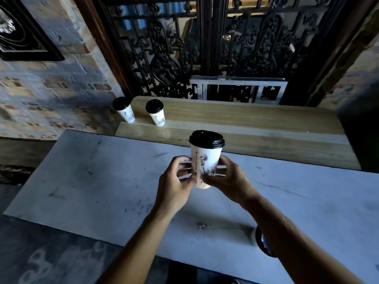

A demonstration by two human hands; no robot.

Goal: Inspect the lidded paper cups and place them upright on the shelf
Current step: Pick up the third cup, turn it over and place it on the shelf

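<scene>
A white paper cup [205,158] with a black lid and a dark line drawing is held upright above the white marble table [102,181]. My left hand [176,181] grips its lower left side and my right hand [227,179] grips its lower right side. Two more lidded cups stand upright at the left end of the wooden shelf [246,124]: one at the corner [124,109], one just right of it [155,112]. Another cup [261,240] lies on its side on the table, partly hidden behind my right forearm.
An ornate black iron grille [205,48] rises behind the shelf. A brick wall with a dark framed picture [22,31] is at the left. The table's near edge drops to a dark patterned floor [51,259].
</scene>
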